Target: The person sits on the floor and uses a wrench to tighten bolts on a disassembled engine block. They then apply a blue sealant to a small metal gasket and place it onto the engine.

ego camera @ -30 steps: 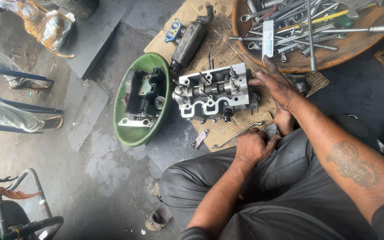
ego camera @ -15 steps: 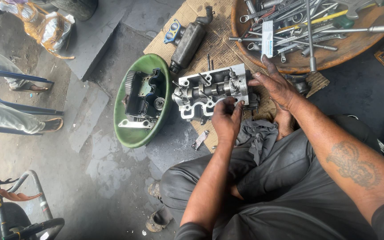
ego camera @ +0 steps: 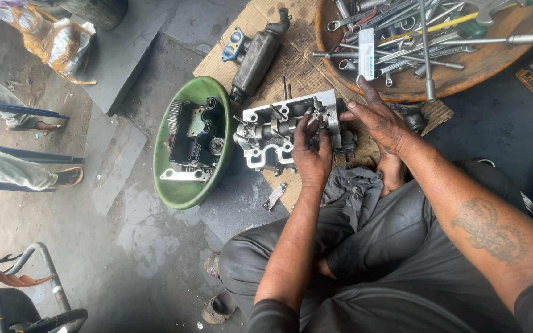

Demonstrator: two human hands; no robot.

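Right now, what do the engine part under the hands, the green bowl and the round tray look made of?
Engine part: likely cast metal, dull silver-grey and oil-stained. Green bowl: probably plastic, with a smooth, scuffed rim. Round tray: seemingly wood, brown, worn and matte, though grime leaves this uncertain.

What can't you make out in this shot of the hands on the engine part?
Head view only:
- Centre of the silver metal cylinder head: covered by the left hand.
- Its right end: hidden under the right hand.
- Round wooden tray of wrenches: cut off by the top edge.
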